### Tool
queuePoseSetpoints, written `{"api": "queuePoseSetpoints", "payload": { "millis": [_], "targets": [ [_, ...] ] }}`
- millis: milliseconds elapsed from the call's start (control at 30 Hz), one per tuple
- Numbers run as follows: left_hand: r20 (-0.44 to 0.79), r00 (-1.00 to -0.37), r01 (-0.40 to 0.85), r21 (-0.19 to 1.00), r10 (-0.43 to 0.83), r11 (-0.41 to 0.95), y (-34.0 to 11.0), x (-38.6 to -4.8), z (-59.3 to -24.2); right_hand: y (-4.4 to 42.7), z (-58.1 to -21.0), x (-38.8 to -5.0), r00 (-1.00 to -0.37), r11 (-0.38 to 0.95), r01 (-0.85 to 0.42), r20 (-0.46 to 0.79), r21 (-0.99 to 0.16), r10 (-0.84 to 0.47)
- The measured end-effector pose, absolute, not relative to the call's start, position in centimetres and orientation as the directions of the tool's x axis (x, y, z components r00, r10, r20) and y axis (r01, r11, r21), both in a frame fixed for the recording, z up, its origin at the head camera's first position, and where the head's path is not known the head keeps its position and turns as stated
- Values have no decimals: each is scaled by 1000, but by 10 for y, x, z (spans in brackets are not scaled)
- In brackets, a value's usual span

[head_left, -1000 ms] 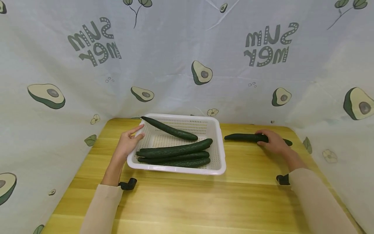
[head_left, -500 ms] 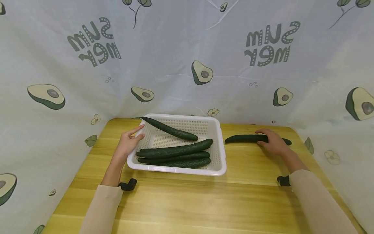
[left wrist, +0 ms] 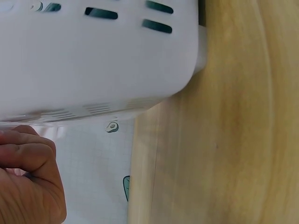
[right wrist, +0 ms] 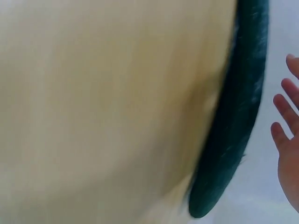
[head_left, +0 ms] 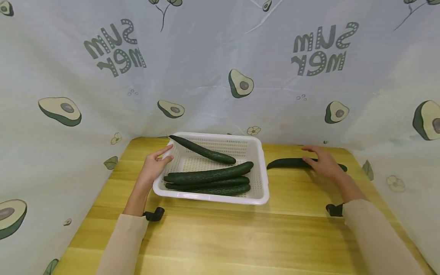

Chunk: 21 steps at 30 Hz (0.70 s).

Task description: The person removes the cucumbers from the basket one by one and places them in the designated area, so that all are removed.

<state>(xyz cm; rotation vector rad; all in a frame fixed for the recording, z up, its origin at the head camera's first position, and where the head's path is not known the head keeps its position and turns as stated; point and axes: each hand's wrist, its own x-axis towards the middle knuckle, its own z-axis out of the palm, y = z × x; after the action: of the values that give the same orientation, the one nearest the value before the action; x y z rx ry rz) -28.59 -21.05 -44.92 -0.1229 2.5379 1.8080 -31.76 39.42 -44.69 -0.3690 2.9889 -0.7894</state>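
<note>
A white slotted basket [head_left: 210,199] holds several dark green cucumbers [head_left: 209,175], one of them lying diagonally with its tip over the back left corner. My left hand [head_left: 153,168] grips the basket's left rim; in the left wrist view the curled fingers of the hand [left wrist: 30,175] are at the basket's wall [left wrist: 93,70]. Right of the basket, a single cucumber [head_left: 288,163] lies on the table. Over it hovers my right hand [head_left: 324,164], fingers spread. The right wrist view shows the hand [right wrist: 290,135] apart from the cucumber [right wrist: 233,107], holding nothing.
The wooden table [head_left: 220,236] extends in front of the basket and both arms. A pale curtain [head_left: 206,57] printed with avocados hangs along the table's back and sides. Black straps with small mounts [head_left: 154,214] are on both wrists.
My right hand has let go of the single cucumber and lifted slightly, its fingers opening. The cucumber stays on the table. My left hand keeps its grip on the basket, and the head view has shifted slightly.
</note>
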Motion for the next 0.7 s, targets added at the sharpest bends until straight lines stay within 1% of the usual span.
{"api": "queuePoseSetpoints", "payload": {
  "millis": [100, 233, 400, 567, 700],
  "targets": [
    [-68, -997, -76, 954, -36, 289, -209, -287, -448, 384, -439, -319, -970, 826, -240, 88, -509, -228],
    [-59, -998, -64, 959, -26, 275, -207, -288, -448, 364, -424, -321, -962, 805, -275, 144, -526, -234],
    [-33, -999, -41, 951, -31, 305, -209, -288, -448, 332, -403, -325, -960, 804, -281, 138, -524, -245],
    [-31, -999, -37, 939, -24, 342, -213, -286, -450, 302, -385, -330, -949, 768, -309, 131, -561, -286],
    [-30, -999, -37, 945, -25, 325, -213, -286, -451, 280, -373, -335, -942, 750, -329, 148, -574, -300]
  ]
}}
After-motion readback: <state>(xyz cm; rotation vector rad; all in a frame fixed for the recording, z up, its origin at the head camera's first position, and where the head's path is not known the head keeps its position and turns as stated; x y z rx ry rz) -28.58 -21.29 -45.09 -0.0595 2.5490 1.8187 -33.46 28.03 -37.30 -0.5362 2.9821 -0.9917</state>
